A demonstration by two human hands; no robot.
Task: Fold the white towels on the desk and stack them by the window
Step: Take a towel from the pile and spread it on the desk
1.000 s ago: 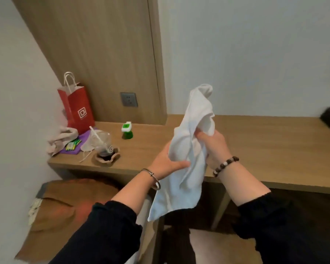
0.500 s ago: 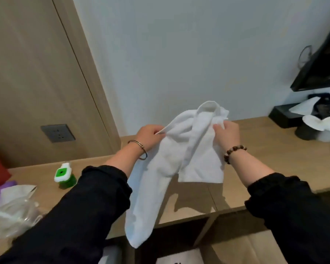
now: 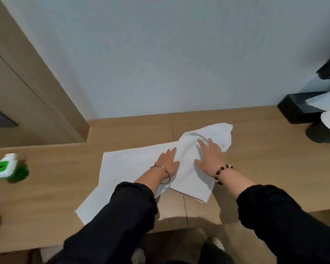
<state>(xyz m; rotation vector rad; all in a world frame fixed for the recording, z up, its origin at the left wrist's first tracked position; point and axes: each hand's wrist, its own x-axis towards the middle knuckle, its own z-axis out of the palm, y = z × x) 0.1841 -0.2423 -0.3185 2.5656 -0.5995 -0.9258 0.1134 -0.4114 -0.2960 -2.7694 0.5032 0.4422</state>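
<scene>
desk [image 3: 255, 168] with a white towel [image 3: 133, 164] pinned flat on it

It's spread out left of the palms and bunched just past the fingertips, pressed down by the left hand [image 3: 168, 161] and right hand [image 3: 210, 157], fingers straight, nothing gripped. A green bottle [image 3: 10, 168] is parked way off left.

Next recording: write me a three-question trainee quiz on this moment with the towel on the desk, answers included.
1. True or false: the white towel hangs in the air, clear of the wooden desk.
2. How do the left hand and right hand meet the towel? A) both pinch a corner; B) both lie flat on it, fingers straight; C) only one touches it.
3. Fill in: the green-and-white bottle stands to the ___ of the towel.
Key: 1 false; 2 B; 3 left.
</scene>
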